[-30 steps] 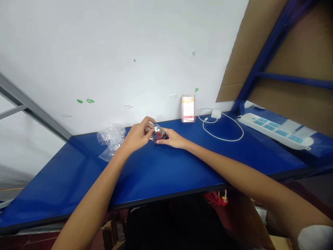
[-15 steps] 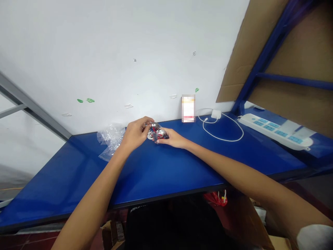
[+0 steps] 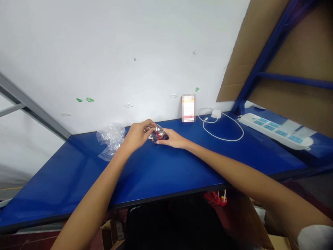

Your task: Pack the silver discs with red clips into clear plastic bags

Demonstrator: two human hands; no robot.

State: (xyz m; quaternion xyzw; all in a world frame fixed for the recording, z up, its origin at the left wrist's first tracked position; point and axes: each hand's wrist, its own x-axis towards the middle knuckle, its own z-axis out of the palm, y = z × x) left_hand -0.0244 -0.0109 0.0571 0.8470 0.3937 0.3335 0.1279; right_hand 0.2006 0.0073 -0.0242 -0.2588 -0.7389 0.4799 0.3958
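Between my hands is a small dark object with shiny rounded silver parts and red bits [image 3: 159, 133]; its exact kind does not show clearly. My right hand [image 3: 173, 138] grips it from the right, with the thumb along its near side. My left hand [image 3: 139, 134] is closed at its upper left side, thumb and fingers pinching that edge. Just beneath, a white piece [image 3: 150, 137] shows partly on the blue table [image 3: 166, 170]; my left hand hides the rest. Crumpled clear plastic bags [image 3: 111, 140] lie left of my left hand.
Against the white wall stands a small blurred-out box [image 3: 188, 108]. Right of it are a white charger [image 3: 216, 113] and its looped cable [image 3: 235, 140]. A white power strip [image 3: 275, 131] lies farther right by a blue metal frame [image 3: 249, 80]. Cardboard [image 3: 235, 52] leans behind.
The silver and red object has turned slightly, and its two round parts now sit closer together. My left hand has shifted a little to the right over it.
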